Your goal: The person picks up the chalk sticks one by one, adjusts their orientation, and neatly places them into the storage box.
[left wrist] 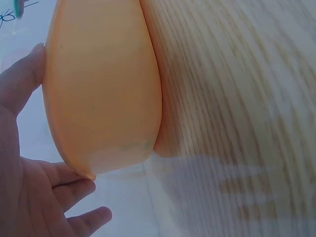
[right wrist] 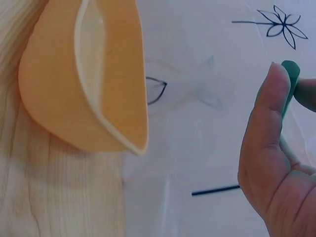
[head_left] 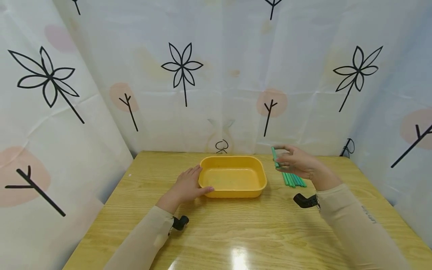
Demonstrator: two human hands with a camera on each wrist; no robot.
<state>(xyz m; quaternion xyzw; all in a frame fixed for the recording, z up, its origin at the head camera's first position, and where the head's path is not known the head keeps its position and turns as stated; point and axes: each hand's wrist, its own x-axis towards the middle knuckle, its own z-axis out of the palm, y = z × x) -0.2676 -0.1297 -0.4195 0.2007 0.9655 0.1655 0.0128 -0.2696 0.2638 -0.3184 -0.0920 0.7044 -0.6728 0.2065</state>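
A yellow plastic basin (head_left: 233, 193) stands on the wooden table in the head view. My left hand (head_left: 187, 184) holds its left end, thumb on the near rim and fingertips on the left rim. In the left wrist view the thumb and fingers span the end of the basin (left wrist: 103, 89). My right hand (head_left: 298, 161), raised to the right of the basin, pinches a short green stick (head_left: 275, 156) between thumb and fingers. The right wrist view shows the rounded tip of that green stick (right wrist: 290, 68). Several green sticks (head_left: 293, 180) lie side by side beneath the right hand.
The wooden table (head_left: 216, 232) ends at a white patterned curtain (head_left: 222, 75) behind, with more curtain on both sides. A thin black looped item (head_left: 347, 147) is at the back right corner. Each wrist wears a black camera mount (head_left: 305, 201).
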